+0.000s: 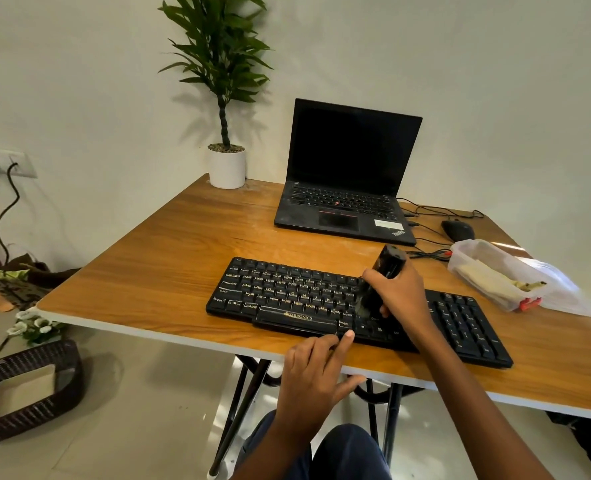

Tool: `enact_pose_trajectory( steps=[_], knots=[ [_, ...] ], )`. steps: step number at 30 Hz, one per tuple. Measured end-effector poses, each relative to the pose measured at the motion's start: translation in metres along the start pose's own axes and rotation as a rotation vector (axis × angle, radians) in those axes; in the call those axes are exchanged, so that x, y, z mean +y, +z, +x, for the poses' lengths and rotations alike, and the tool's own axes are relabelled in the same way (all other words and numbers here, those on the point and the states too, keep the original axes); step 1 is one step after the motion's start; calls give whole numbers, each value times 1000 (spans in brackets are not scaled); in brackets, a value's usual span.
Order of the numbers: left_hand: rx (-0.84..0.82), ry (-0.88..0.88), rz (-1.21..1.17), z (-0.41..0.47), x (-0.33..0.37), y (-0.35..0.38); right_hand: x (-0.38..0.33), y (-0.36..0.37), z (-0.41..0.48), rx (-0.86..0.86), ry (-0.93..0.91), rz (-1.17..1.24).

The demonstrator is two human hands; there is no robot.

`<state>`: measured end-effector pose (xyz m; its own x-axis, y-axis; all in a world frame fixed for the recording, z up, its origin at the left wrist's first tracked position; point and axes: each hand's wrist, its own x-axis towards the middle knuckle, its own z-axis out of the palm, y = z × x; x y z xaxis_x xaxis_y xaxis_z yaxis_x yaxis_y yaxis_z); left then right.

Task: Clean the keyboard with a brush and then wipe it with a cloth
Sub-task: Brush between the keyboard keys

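head | right hand (pixel 403 292) clenched round upright brush (pixel 389 263), bristles down on keyboard (pixel 287 292) at letter block's right end | keyboard lying lengthwise left-to-right on tabletop (pixel 169 265), number pad right of brush | left hand (pixel 307 372) relaxed, fingers (pixel 344 342) touching keyboard's near edge

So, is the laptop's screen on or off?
Off, or at least dark: the laptop stands open on the table, and its screen is plain black with nothing lit.

Left hand (pixel 316 375) & right hand (pixel 399 292) bare, forearms (pixel 460 386) too; dark navy trousers (pixel 349 452) near btm centre (only knees show).
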<state>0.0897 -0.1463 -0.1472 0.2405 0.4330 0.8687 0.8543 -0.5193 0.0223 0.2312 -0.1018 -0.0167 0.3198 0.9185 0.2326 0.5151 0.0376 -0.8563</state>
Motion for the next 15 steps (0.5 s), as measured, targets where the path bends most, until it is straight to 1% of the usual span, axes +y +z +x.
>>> enact_pose_trajectory(
  steps=[2,3,6,8,10,12,13,15],
  knots=[
    [3,0,3,0,0,0,2,-3,-1,-76,23,-7],
    [4,-1,3,0,0,0,2,-5,2,-72,32,-11],
    [4,-2,-2,0,-2,0,0,-4,7,70,-29,-44],
    [8,-4,-9,0,-2,0,0,1,0,98,-98,-43],
    [9,-5,-8,0,-1,0,-1,3,-7,11,-87,-26],
    [11,-4,-8,1,-2,0,-2,-2,-3,-102,0,-15],
    [10,-3,-7,1,-2,0,-1,-5,3,-123,33,-21],
    [6,-2,-8,0,-2,-1,-4,-8,14,-77,14,-49]
  ],
)
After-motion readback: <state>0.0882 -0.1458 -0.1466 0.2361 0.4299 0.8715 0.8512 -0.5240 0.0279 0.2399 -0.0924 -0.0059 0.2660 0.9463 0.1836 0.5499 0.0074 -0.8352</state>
